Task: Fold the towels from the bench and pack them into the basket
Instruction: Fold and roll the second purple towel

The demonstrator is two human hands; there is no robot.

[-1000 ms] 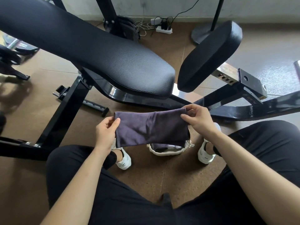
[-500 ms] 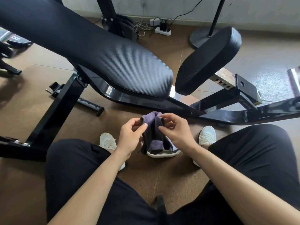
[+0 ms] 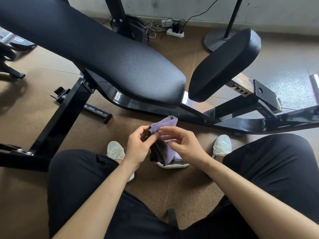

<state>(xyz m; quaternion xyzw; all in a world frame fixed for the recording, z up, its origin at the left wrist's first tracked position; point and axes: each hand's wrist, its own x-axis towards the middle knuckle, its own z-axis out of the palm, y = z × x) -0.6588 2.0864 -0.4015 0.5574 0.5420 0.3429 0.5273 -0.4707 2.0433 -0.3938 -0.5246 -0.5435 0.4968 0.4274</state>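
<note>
A second ago the towel (image 3: 168,122) is stretched wide between the two hands; now the hands are close together and the cloth hangs doubled between them as a narrow strip, so in my judgement one fold is done and the next is being set up. The left hand (image 3: 138,147) pinches the strip's upper edge, its fingers (image 3: 143,133) curled round the hem. The right hand (image 3: 186,147) lies against the cloth's other face with looser, spread fingers; I cannot tell whether it grips or only touches. The top loop of the towel stands just above the fingers, and the rest drops below them. The lower end reaches the white rim of the basket (image 3: 172,166), which sits on the floor directly under the fingers. The padded counter (image 3: 120,57) lies beyond the fingers, well apart.
</note>
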